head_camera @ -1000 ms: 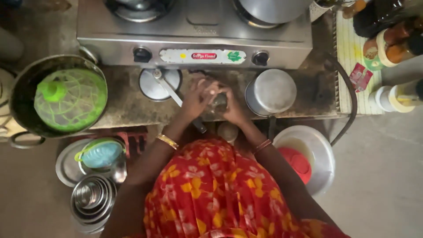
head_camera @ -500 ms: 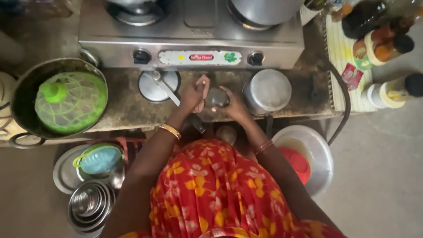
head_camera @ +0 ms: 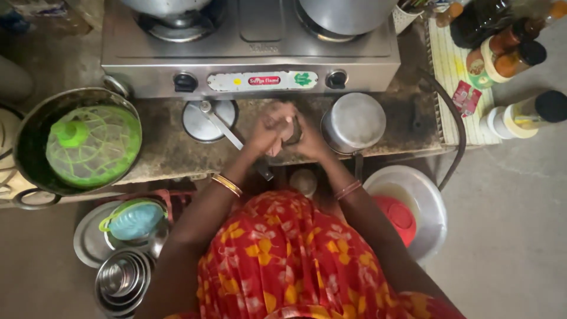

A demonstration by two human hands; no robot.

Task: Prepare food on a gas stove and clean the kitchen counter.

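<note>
My left hand [head_camera: 264, 133] and my right hand [head_camera: 309, 140] are pressed together around a small steel container [head_camera: 292, 129] on the stone counter [head_camera: 165, 150], just in front of the steel gas stove [head_camera: 248, 56]. Only a dark sliver of the container shows between my fingers. Both wrists wear bangles. A flat steel lid with a ladle [head_camera: 208, 120] lies just left of my left hand. A lidded steel pot [head_camera: 353, 122] stands just right of my right hand.
A big dark pot under a green mesh cover [head_camera: 88, 145] sits at the counter's left. Bottles and jars [head_camera: 514, 53] stand at the right. Below the counter are stacked steel bowls [head_camera: 121, 277], a blue-green lid on a plate [head_camera: 133, 218] and a white basin [head_camera: 428, 204] holding a red lid.
My left hand has come down from the top of the small container, and both hands now close tighter around it. The view has shifted slightly.
</note>
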